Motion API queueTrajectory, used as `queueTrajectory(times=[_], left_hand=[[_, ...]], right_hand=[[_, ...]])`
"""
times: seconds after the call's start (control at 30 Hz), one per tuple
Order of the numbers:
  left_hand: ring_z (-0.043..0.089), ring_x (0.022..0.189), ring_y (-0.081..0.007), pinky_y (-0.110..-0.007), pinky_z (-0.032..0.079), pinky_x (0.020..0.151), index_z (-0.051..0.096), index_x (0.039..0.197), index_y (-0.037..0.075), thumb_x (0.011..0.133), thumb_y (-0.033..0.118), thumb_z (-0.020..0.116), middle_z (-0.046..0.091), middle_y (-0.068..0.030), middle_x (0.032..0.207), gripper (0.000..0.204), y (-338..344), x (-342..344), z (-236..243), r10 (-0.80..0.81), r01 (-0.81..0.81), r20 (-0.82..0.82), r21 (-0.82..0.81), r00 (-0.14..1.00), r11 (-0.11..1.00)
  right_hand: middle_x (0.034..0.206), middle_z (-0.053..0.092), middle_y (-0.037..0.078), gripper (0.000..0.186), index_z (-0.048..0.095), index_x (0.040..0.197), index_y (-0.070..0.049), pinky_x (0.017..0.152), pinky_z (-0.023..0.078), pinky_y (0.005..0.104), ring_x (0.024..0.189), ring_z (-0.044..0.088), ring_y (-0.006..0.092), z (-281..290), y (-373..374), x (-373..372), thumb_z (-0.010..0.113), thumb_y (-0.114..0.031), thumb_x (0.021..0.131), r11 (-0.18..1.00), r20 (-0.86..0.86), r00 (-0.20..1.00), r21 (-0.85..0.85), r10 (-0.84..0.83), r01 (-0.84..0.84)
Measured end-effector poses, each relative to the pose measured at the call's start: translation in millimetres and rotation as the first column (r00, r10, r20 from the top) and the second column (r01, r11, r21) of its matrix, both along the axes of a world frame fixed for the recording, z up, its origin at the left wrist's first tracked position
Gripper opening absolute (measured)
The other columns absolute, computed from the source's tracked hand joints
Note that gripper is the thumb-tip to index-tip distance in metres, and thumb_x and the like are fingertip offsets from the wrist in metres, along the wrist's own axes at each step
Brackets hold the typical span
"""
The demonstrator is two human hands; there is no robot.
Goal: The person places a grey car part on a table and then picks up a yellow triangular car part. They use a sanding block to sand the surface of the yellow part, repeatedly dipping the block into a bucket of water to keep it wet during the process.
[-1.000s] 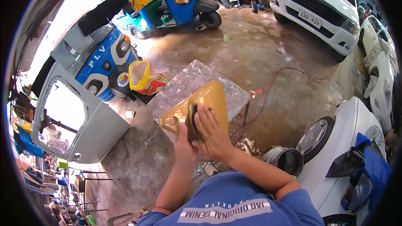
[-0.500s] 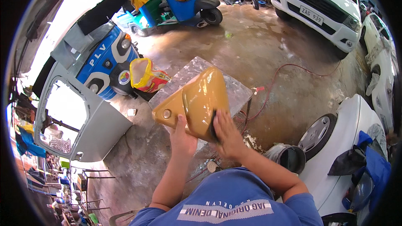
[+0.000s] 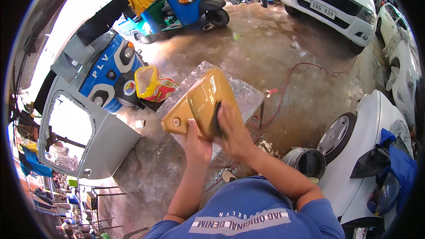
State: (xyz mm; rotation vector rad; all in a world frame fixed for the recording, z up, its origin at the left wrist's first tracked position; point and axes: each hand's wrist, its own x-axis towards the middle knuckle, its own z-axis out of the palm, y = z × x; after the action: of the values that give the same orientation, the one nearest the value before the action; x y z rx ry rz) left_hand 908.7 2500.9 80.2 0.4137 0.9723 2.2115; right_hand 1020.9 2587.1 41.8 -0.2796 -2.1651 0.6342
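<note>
A glossy mustard-yellow, roughly triangular vehicle side panel [image 3: 206,90] is held tilted over a grey, stained square tabletop [image 3: 248,93]. A raised ridge crosses it, and a small round fitting sits in its left corner. My left hand [image 3: 198,146] grips the near edge, thumb on the upper face and the other fingers hidden beneath. Pressed to the panel's right half is a thin black pad [image 3: 216,121], possibly sandpaper. My right hand [image 3: 233,132] lies over that pad with its fingers stretched and together, covering much of it.
Beyond the tabletop's left side stands a yellow and red bag [image 3: 148,79]. A grey door shell [image 3: 113,139] leans at left, near blue three-wheelers [image 3: 99,73]. A red hose [image 3: 288,84] crosses the floor. At right are a bucket [image 3: 312,164] and a white car body [image 3: 372,137].
My right hand has slid the black pad left and slightly up the panel, from its right edge toward the middle. The left hand keeps its grip.
</note>
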Motion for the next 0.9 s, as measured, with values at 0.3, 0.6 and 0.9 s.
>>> queueTrajectory(times=[0.3,0.6,0.9], left_hand=[[0.055,0.123,-0.0254,-0.045,0.047,0.102,0.042,0.142,0.009,0.101,0.023,0.054,0.056,-0.0076,0.135,0.045,-19,-3,2,-0.256,0.267,0.094,-0.135,0.962,0.954],[0.061,0.112,-0.0235,-0.037,0.050,0.097,0.049,0.134,0.000,0.097,0.019,0.061,0.062,-0.0127,0.124,0.043,8,-22,-3,-0.520,0.461,-0.017,-0.439,0.854,0.771],[0.065,0.104,-0.0302,-0.038,0.051,0.089,0.048,0.133,-0.003,0.081,0.036,0.079,0.066,-0.0219,0.113,0.072,12,-5,-50,-0.527,-0.176,-0.654,-0.702,0.543,0.690]], right_hand=[[0.137,0.049,0.029,0.057,0.026,0.154,-0.008,0.102,0.040,0.0410,0.126,0.049,0.0424,24,97,9,0.039,-0.034,0.105,0.920,-0.099,0.954,-0.310,-0.282,0.240],[0.090,0.064,0.033,0.065,0.063,0.123,-0.001,0.082,0.045,0.0537,0.092,0.060,0.0516,12,82,18,0.026,-0.051,0.104,0.778,0.286,0.934,-0.527,-0.217,0.342],[0.122,0.058,0.037,0.079,0.057,0.125,0.010,0.103,0.039,0.0490,0.120,0.050,0.0512,-57,74,32,0.020,-0.056,0.103,0.466,0.406,0.817,-0.677,-0.410,0.570]])
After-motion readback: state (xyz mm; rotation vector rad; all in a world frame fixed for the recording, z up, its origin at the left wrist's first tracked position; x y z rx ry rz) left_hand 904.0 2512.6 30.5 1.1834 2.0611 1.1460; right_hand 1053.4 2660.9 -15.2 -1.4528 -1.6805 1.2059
